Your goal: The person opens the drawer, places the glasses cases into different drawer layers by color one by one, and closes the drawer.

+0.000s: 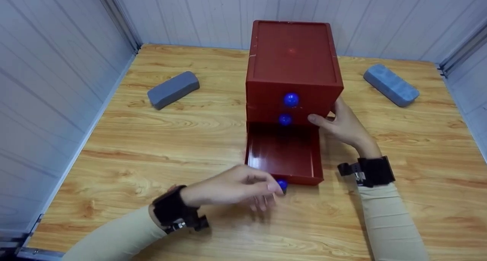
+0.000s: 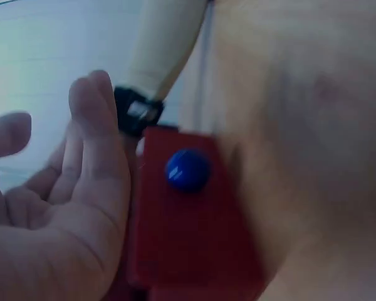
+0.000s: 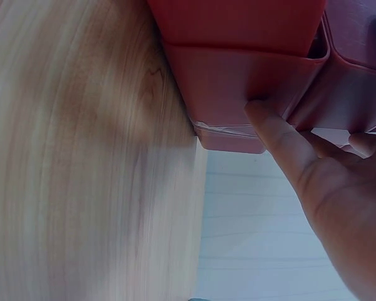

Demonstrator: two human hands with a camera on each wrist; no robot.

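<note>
A red cabinet (image 1: pixel 293 51) has stacked drawers with round blue knobs. Its bottom drawer (image 1: pixel 281 158) is pulled out, the inside floor showing. My left hand (image 1: pixel 237 186) is at the front of this drawer, fingertips overlapping its blue knob (image 1: pixel 282 184) in the head view. In the left wrist view, the left fingers are fairly straight beside a red drawer front (image 2: pixel 197 238), thumb apart. My right hand (image 1: pixel 348 126) holds the cabinet's right side, thumb on the middle drawer front near its knob (image 1: pixel 285 119). The right wrist view shows one finger (image 3: pixel 282 141) against the red side wall.
A grey block (image 1: pixel 173 89) lies on the wooden table (image 1: pixel 182 139) left of the cabinet. Another blue-grey block (image 1: pixel 391 85) lies to its right. White panel walls (image 1: pixel 198 17) stand behind the table and at both sides.
</note>
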